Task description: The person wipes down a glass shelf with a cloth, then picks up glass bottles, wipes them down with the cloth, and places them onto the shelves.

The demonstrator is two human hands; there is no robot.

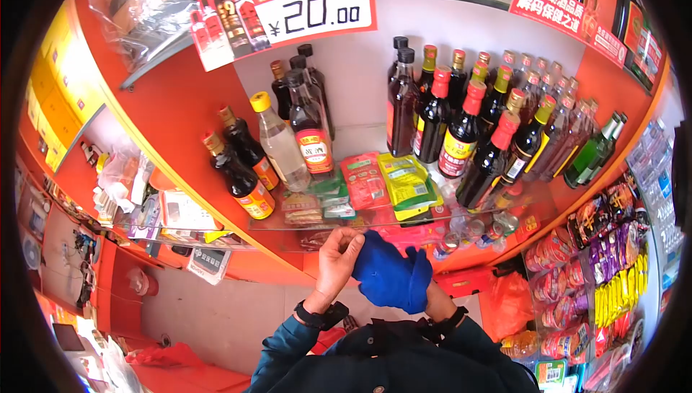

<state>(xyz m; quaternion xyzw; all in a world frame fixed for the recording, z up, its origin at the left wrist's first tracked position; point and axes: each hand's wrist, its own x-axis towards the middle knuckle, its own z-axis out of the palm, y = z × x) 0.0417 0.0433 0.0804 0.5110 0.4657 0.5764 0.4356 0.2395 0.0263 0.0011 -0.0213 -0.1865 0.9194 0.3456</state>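
My bare left hand [338, 259] is closed, with thumb and fingers pinching the edge of a blue glove [391, 275]. The glove covers my right hand [411, 285] up to the wrist, and its fabric looks bunched toward the left hand. How the right fingers lie inside is hidden. Both hands are in front of a glass shelf edge. Just beyond them lie a yellow-green packet [409, 182], a red packet [364, 180] and a green packet [333, 197].
Several dark sauce bottles [461, 137] crowd the shelf's right side. At left stand a clear yellow-capped bottle [281, 144] and an orange-labelled bottle [245, 190]. A 20.00 price sign [303, 14] hangs above. Snack packs [616, 277] fill a rack at right.
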